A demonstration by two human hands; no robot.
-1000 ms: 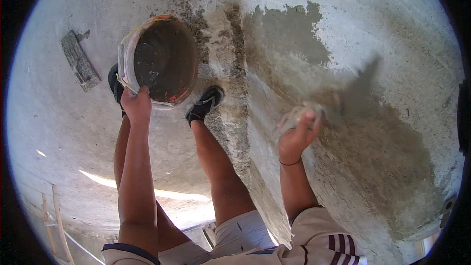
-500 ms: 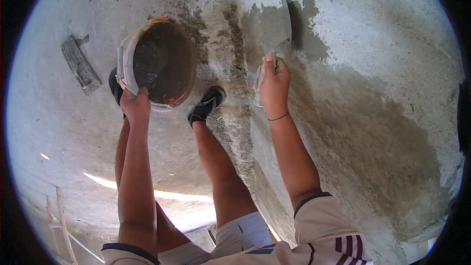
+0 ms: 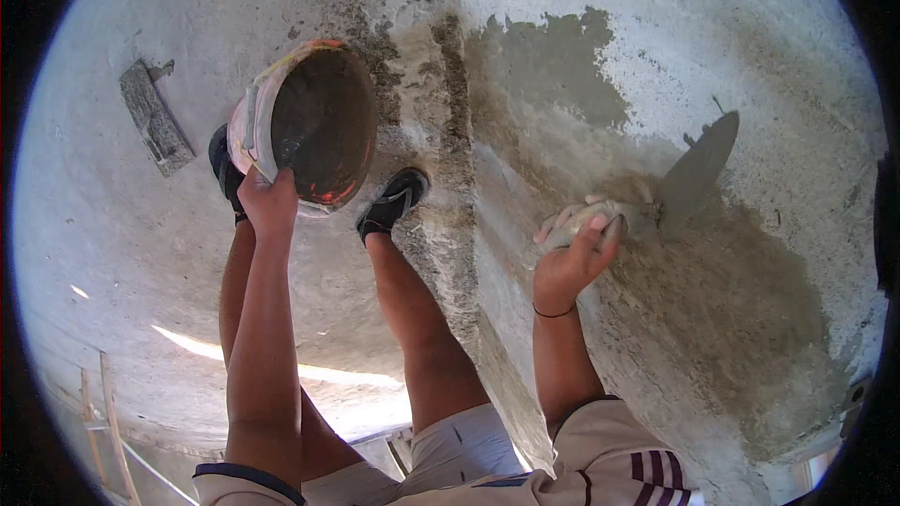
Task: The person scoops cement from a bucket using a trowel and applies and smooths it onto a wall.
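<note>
Left hand point(image 3: 268, 197) has a firm grip on the near edge of a bucket point(image 3: 265, 98), thumb over the rim. The bucket's a pale one with orange streaks on the rim and dark grey mix inside, mouth tipped a bit to the right, and it's in front of the legs, hiding part of the gap between the feet. Can't tell if its bottom touches the floor point(image 3: 141, 253). Right hand point(image 3: 577, 248) is closed around the handle end of a trowel point(image 3: 701, 164), out to the right at the wall point(image 3: 778, 112). The fingers look smeared grey, and the handle's mostly hidden by them. Blade points up and away to the right, over the top edge of a big brownish damp patch point(image 3: 731, 309); looks pretty flat to the wall, but I can't say if all of it touches. Farther up by the corner there's a smoother grey patch point(image 3: 562, 66) with a ragged edge. Over on the left, well apart from both hands, a grey, crusty float point(image 3: 155, 122) lies on the floor. Black sandal point(image 3: 392, 199) on the right foot, just beside the bucket.
</note>
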